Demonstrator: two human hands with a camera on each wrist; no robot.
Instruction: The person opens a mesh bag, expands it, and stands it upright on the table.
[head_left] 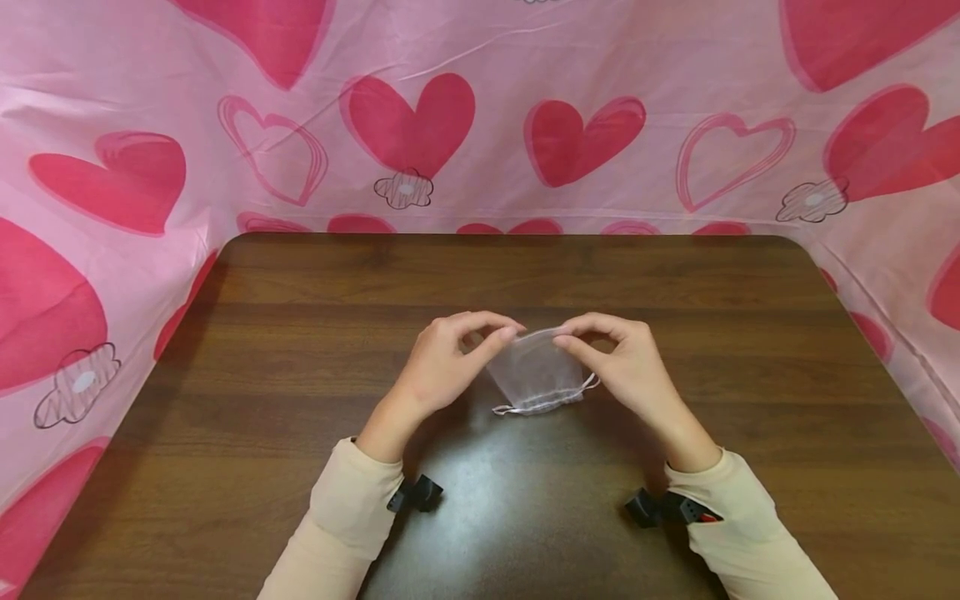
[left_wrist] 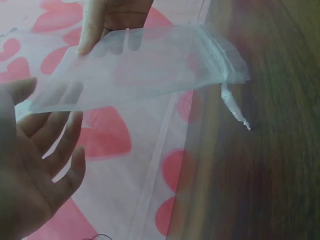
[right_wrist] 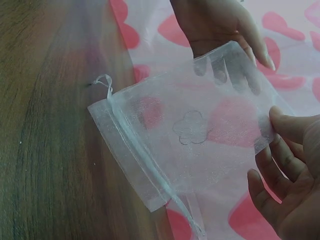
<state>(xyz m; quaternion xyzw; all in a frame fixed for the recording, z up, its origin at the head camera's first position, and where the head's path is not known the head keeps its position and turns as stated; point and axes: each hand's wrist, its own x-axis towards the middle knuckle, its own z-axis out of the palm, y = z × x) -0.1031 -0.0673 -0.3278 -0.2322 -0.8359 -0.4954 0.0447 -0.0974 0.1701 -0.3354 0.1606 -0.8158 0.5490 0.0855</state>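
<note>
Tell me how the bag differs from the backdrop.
The bag is sheer and whitish; the backdrop is pink with red hearts. The bag is far smaller than the backdrop. The right hand pinches the bag, while the backdrop hangs behind and beside the table. Both look thin and pliable.

A sheer white fabric drawstring pouch (head_left: 536,375) lies between the bare left hand (head_left: 446,362) and the bare right hand (head_left: 622,358), over the middle of the brown wood-grain table (head_left: 300,350). The left hand is at the pouch's far left corner, the right hand at its far right corner. The gathered mouth is on the near side, with thin white cords (head_left: 501,410) coming out at its left and right ends. Nearer the person, a small black blocky device (head_left: 427,493) sits on the inner side of each beige fabric sleeve (head_left: 352,500). A pink heart-print cloth (head_left: 502,50) stands behind the table and along both its sides.
</note>
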